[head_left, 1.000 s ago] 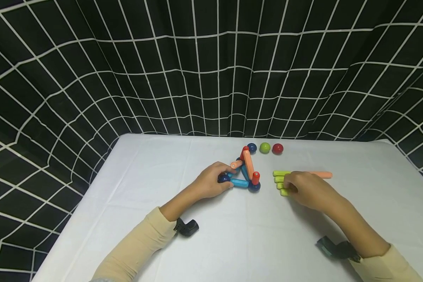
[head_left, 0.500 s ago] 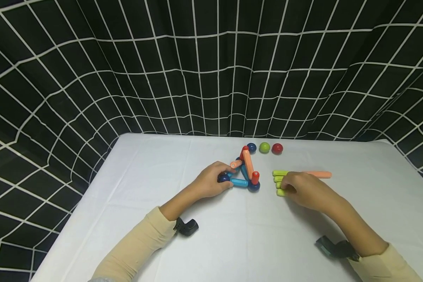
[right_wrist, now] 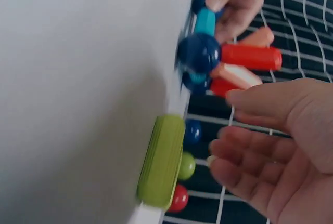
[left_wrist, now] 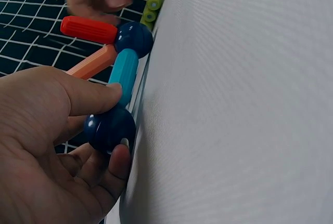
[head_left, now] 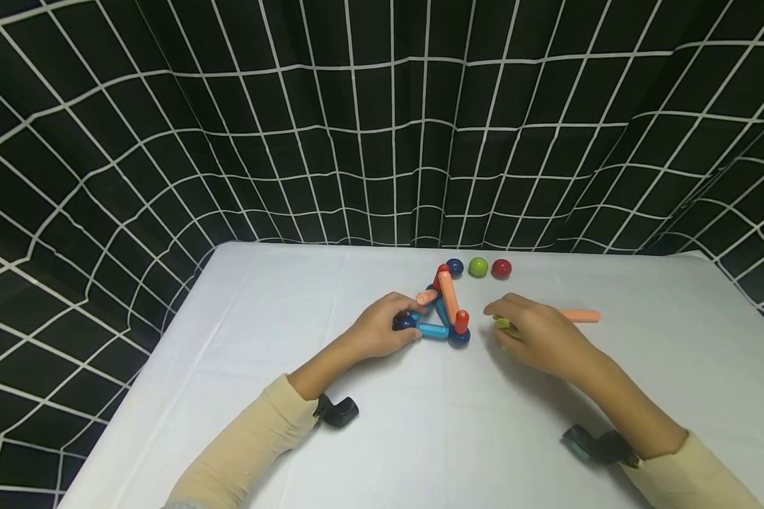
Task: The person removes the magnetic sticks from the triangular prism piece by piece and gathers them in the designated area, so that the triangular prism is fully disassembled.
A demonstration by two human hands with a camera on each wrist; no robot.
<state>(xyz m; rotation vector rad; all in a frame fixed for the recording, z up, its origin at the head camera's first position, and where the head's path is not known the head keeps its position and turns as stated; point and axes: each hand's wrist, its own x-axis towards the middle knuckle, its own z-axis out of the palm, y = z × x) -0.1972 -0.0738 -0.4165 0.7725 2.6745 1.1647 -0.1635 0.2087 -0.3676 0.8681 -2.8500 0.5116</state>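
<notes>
A small frame of sticks and balls stands on the table. My left hand (head_left: 382,326) grips the dark blue ball (left_wrist: 110,129) at its near left corner, the thumb lying on a light blue stick (left_wrist: 124,76). Red sticks (head_left: 462,322) rise from other blue balls, and an orange stick (head_left: 448,297) leans across the frame. To the right, my right hand (head_left: 537,336) hovers over the lime green sticks (right_wrist: 162,159), which it mostly hides in the head view. Its fingers are spread from the thumb, with nothing between them in the right wrist view.
Behind the frame lie a loose blue ball (head_left: 455,267), a green ball (head_left: 478,266) and a red ball (head_left: 501,268) in a row. One orange stick (head_left: 581,316) lies beyond the right hand. A black gridded curtain (head_left: 382,141) borders the white table (head_left: 382,438).
My right hand has lifted off the green sticks and shifted left towards the frame, its fingers opening out. The left hand and the frame have stayed put.
</notes>
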